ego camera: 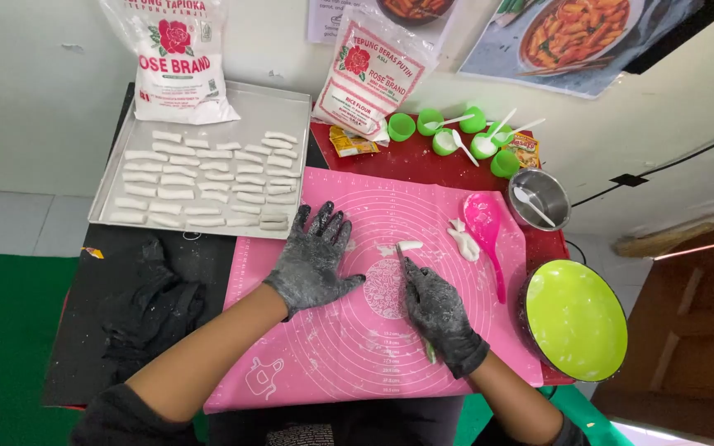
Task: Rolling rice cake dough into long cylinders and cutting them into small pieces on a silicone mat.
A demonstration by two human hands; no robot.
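Gloved and dusted with flour, the right hand (440, 312) closes around a knife (413, 285), its tip just short of a small dough piece (407, 245) near the far middle of the pink mat (332, 347); the left hand (314, 260) presses flat beside it, fingers spread. Beyond the mat's far left corner, a metal tray (241, 116) holds rows of cut dough sticks (204, 177). A lime-green bowl (576, 320) sits off the mat's right edge, a pink spoon (487, 231) and dough scraps (463, 239) lying between it and the knife.
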